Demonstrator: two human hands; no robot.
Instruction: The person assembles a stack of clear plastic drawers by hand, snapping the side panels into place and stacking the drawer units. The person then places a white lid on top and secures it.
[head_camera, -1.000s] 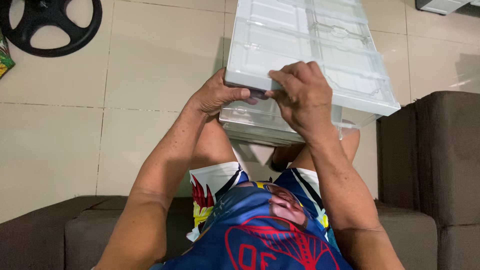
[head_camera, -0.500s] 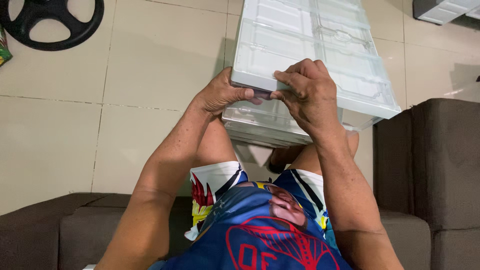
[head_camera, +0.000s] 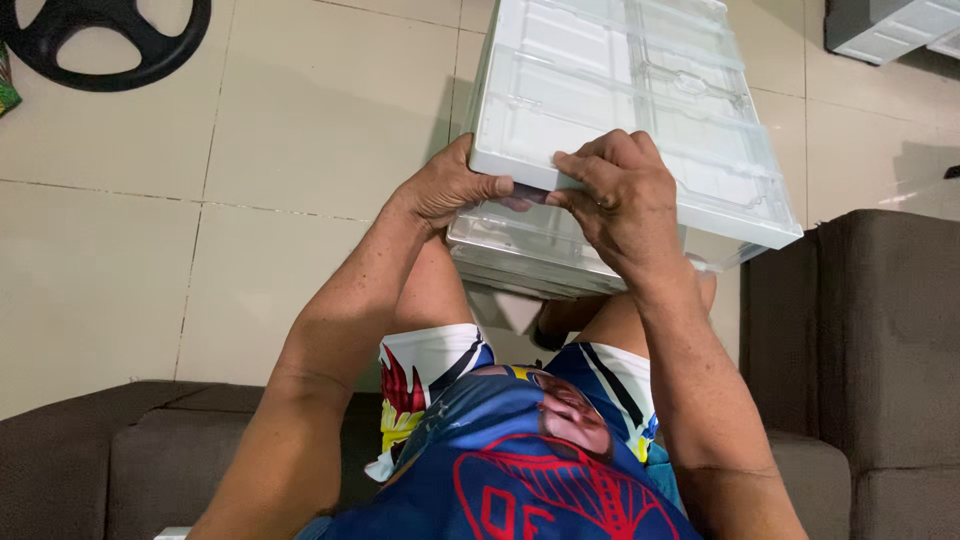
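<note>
At the far left we see a black steering-wheel-shaped ring (head_camera: 105, 40) lying flat on the cream tiled floor (head_camera: 250, 140), well apart from our hands. Along the near left edge runs the dark brown fabric sofa (head_camera: 130, 450) on which we sit.

Moving right, our left hand (head_camera: 450, 187) is closed on the near left corner of the white plastic lid (head_camera: 620, 110). The thumb lies on top of the lid's edge and the fingers curl beneath it, between the lid and the box below. We cannot tell how far the fingertips reach under the rim.

The lid is a flat, ribbed rectangular panel, tilted and reaching from our hands toward the far right. Directly under its near edge sits the clear plastic storage box (head_camera: 530, 255), resting on our knees just above our white shorts with coloured stripes (head_camera: 440, 365). The lid and box touch or nearly touch at the near edge; the exact contact is hidden by our hands.

Our right hand (head_camera: 625, 200) grips the same near edge just beside the left hand, with the fingers pressed down over the top and the thumb tucked below the rim.

At the far right stands a second dark brown sofa section (head_camera: 880, 330), and in the far right corner is a grey and white plastic container (head_camera: 890, 25), partly cut off.
</note>
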